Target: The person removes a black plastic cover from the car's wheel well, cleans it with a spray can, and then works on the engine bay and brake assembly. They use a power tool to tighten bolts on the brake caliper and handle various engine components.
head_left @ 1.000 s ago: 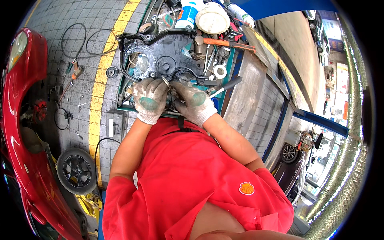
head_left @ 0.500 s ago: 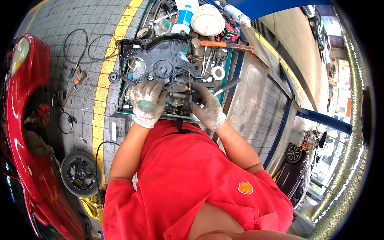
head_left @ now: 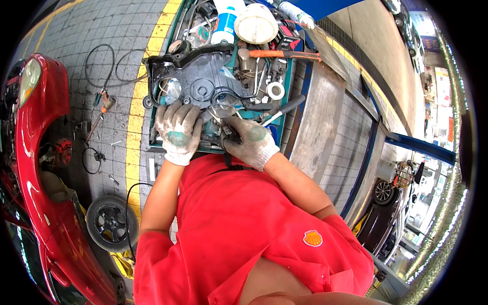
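A black plastic engine cover point(head_left: 202, 78) lies across a teal tray point(head_left: 151, 133) crowded with tools and parts. My left hand point(head_left: 178, 129), in a pale glove with a green palm patch, has its fingers bent over the cover's near left edge; the thumb points toward the middle. Close by on the right, my gloved right hand point(head_left: 252, 138) is closed low over the tray's near side. Its fingertips press together beside a thin dark strip; what they hold is mostly hidden. Clear plastic and small metal parts show between the hands.
A hammer point(head_left: 277, 53) with an orange handle, a white round lid point(head_left: 255, 24) and a blue-and-white bottle point(head_left: 223, 25) fill the tray's far side. A red car body point(head_left: 38, 162) and a loose wheel point(head_left: 112, 223) stand left; a metal ramp point(head_left: 320, 96) runs right.
My right hand has moved left and nearer to me, closing in toward the left hand. The thin upright tool seen by its fingers earlier no longer shows. My left hand's fingers have straightened somewhat.
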`<state>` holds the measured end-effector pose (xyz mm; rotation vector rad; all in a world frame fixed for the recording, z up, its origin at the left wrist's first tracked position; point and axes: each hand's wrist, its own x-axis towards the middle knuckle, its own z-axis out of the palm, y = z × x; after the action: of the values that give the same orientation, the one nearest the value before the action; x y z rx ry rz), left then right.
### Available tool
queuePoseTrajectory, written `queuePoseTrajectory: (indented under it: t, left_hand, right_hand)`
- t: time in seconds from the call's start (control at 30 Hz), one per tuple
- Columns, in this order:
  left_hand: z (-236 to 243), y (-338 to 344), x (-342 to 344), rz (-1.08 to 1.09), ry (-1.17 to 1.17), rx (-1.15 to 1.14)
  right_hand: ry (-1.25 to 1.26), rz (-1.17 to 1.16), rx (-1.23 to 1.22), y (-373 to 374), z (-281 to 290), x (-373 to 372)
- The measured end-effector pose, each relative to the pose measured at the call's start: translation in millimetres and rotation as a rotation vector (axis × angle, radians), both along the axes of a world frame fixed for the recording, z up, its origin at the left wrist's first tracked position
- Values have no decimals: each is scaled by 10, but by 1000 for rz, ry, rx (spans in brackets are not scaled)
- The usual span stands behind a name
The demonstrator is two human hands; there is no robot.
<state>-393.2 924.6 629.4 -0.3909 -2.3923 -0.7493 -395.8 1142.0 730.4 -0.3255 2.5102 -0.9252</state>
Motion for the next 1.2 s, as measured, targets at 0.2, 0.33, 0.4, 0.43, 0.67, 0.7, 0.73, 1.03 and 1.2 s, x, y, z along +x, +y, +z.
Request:
queuePoseTrajectory:
  t: [0.2, 0.33, 0.4, 0.43, 0.67, 0.7, 0.73, 1.03, 1.2]
  left_hand:
    - [-72, -48, -51, 15, 5, -7]
    - [-75, -100, 54, 85, 3, 103]
    - [-78, -123, 230, 143, -77, 186]
    - [-194, -85, 334, 179, -141, 325]
    - [103, 187, 280, 149, -977, 1514]
    - [131, 190, 225, 147, -1040, 1610]
    - [157, 175, 167, 111, -1017, 1647]
    - [-8, -26, 7, 261, -1051, 1761]
    - [-58, 6, 32, 273, -965, 1807]
  right_hand:
    - [52, 57, 15, -35, 28, -128]
    - [36, -9, -46, -10, -75, -114]
    - [4, -57, -68, -17, -70, -91]
    - [19, -75, -79, -1, -110, -74]
    - [43, -118, -162, 10, -192, -20]
    - [22, -117, -152, 2, -175, -33]
    - [0, -117, -142, -12, -150, -45]
    - [-13, -75, -100, -28, -129, -108]
    - [-25, -59, -82, -7, -137, -106]
